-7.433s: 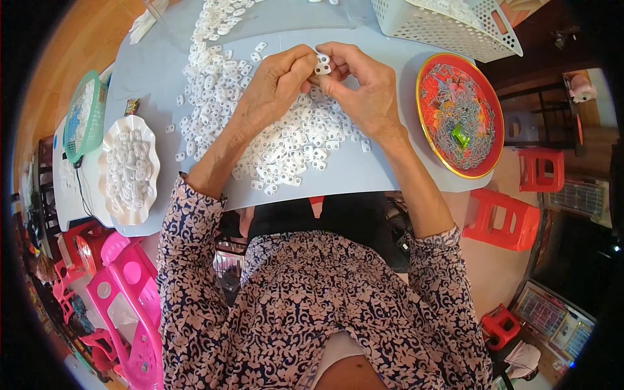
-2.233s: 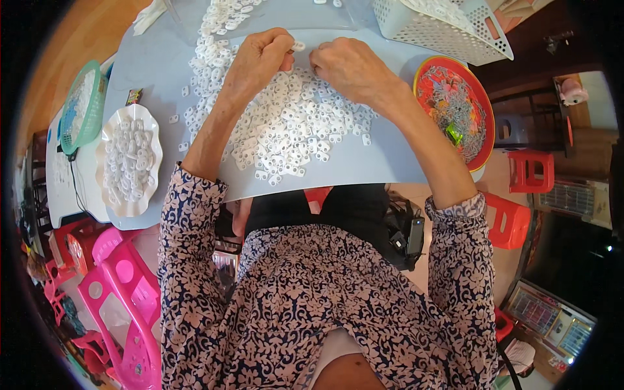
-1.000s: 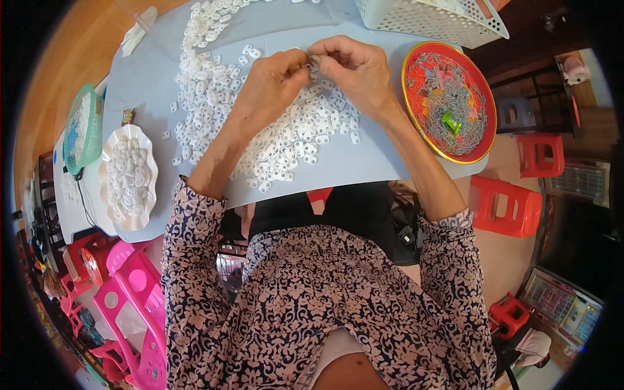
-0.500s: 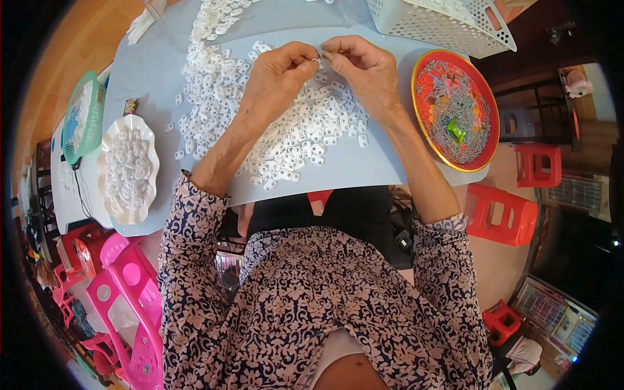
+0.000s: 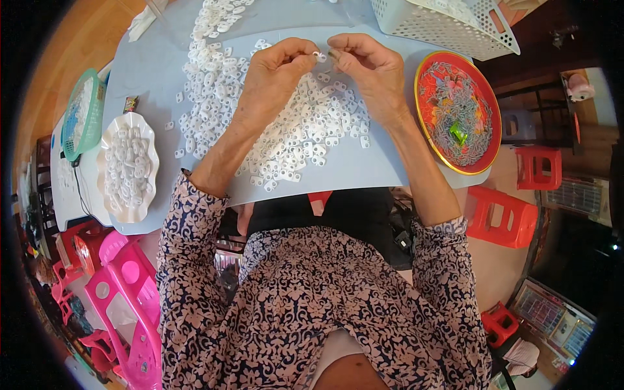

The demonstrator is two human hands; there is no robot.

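Hovering over the heap of white pieces (image 5: 286, 140) on the worktop (image 5: 383, 166), one small white piece (image 5: 320, 56) is pinched between left hand (image 5: 276, 71) and right hand (image 5: 367, 68) fingers

A small green wrapped packet (image 5: 459, 133) is seen lying among the silvery bits in the round red tray (image 5: 492, 123) on the right of the table. A small dark wrapper with red and yellow patches (image 5: 130, 104), possibly a sweet, is seen on the pale blue table (image 5: 149, 71) beside the white scalloped dish (image 5: 153, 166).
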